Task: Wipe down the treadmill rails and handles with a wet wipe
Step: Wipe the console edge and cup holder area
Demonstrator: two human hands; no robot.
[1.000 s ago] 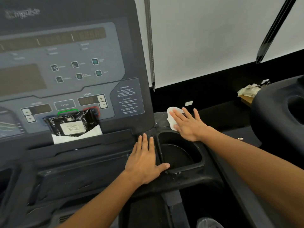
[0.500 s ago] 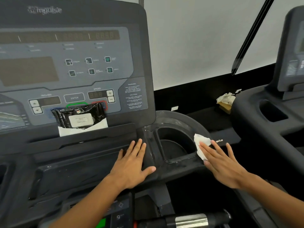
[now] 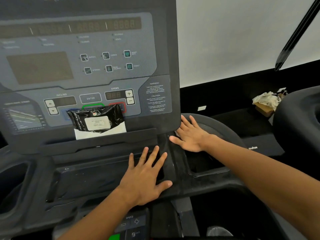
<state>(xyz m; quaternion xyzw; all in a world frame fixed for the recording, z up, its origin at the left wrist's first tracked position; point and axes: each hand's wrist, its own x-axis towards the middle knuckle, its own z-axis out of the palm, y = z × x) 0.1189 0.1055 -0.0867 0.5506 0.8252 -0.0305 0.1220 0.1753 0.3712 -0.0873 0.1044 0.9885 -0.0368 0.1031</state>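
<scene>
Right hand (image 3: 191, 135) flat, fingers spread, pressing wipe (image 3: 177, 133) at cupholder's (image 3: 207, 170) back-left corner; left hand (image 3: 147, 179) flat on console tray (image 3: 86, 179).

A black wipes packet (image 3: 97, 119) leans on the console ledge (image 3: 103, 135) – off right, crumpled rags (image 3: 265, 99) top a cardboard box (image 3: 264, 109).

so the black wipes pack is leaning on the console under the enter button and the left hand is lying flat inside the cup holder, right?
Not quite. In the head view the left hand lies flat on the tray beside the cup holder, not inside it. The black wipes pack does lean on the console under the ENTER button.
</scene>
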